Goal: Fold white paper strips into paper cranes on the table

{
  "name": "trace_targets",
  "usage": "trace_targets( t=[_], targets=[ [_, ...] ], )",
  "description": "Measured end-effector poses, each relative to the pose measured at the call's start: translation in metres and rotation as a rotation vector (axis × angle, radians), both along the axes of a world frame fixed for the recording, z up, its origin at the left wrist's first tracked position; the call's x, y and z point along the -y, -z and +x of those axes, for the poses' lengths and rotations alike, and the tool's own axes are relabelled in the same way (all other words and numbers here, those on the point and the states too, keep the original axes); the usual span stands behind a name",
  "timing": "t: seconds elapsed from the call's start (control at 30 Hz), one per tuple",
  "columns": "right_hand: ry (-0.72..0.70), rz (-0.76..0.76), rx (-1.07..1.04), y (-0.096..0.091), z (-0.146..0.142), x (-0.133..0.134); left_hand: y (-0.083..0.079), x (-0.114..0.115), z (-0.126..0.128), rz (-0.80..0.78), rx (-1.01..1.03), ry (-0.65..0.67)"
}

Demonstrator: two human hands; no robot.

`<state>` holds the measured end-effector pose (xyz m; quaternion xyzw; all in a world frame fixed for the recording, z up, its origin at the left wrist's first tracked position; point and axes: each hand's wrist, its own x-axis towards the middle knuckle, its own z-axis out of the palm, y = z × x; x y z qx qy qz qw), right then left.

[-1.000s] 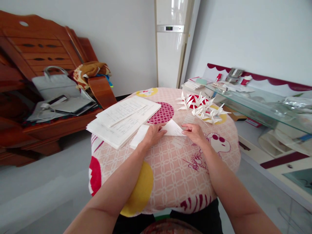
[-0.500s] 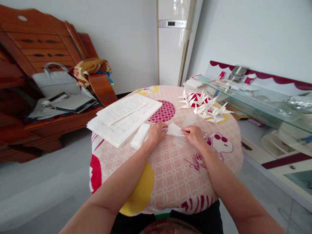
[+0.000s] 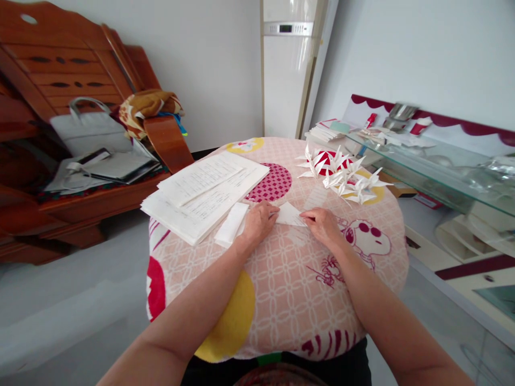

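Observation:
A white paper folded into a triangle (image 3: 288, 214) lies on the round table with the pink patterned cloth (image 3: 281, 289). My left hand (image 3: 259, 221) presses on its left side with curled fingers. At the paper's right corner, my right hand (image 3: 321, 224) pinches it with fingers together. A small pile of white paper squares (image 3: 230, 224) lies just left of my left hand. Several folded white paper cranes (image 3: 341, 177) sit in a cluster at the far right of the table.
A thick stack of printed sheets (image 3: 201, 195) covers the table's far left. A wooden bench (image 3: 60, 134) with a grey bag and papers stands to the left. A glass shelf (image 3: 434, 166) with clutter runs along the right. A white standing air conditioner (image 3: 287, 69) is behind.
Both hands have stayed on the folded paper, moving slightly closer together. The visible triangle has become smaller. The camera has tilted a little.

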<state>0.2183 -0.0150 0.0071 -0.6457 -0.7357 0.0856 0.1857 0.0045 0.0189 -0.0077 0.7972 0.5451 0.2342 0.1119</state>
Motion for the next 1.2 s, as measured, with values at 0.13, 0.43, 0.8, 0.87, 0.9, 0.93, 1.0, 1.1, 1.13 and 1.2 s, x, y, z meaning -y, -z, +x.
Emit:
trace_targets(
  t=[0.13, 0.43, 0.8, 0.87, 0.9, 0.93, 1.0, 1.1, 1.13, 1.2],
  targets=[
    [0.014, -0.010, -0.009, -0.001, 0.000, 0.000, 0.000, 0.000, 0.000, 0.007, -0.003, -0.001],
    [0.027, -0.028, 0.015, 0.000, -0.001, -0.002, -0.002, 0.001, 0.001, -0.006, -0.029, -0.016],
    [0.019, -0.019, 0.026, 0.002, -0.001, -0.004, 0.004, -0.005, 0.005, 0.180, -0.045, 0.209],
    [0.018, -0.008, 0.027, 0.001, -0.001, -0.004, 0.008, -0.007, 0.006, 0.129, -0.034, 0.272],
    [0.018, -0.002, 0.026, 0.001, 0.000, -0.003, 0.010, -0.007, 0.006, 0.115, -0.029, 0.275],
    [0.021, 0.000, 0.023, 0.000, 0.001, -0.003, 0.012, -0.007, 0.006, 0.110, -0.018, 0.270],
    [0.047, -0.010, 0.010, -0.003, 0.003, -0.002, 0.014, -0.007, 0.005, 0.113, 0.003, 0.257],
    [0.132, 0.010, 0.016, -0.009, 0.003, 0.000, 0.011, -0.005, 0.006, 0.113, 0.001, 0.249],
    [0.146, 0.046, 0.031, -0.011, 0.001, 0.002, 0.009, -0.004, 0.006, 0.110, -0.012, 0.246],
    [0.124, 0.140, 0.061, -0.013, -0.007, 0.004, 0.004, -0.001, 0.007, 0.105, -0.040, 0.242]
  ],
)
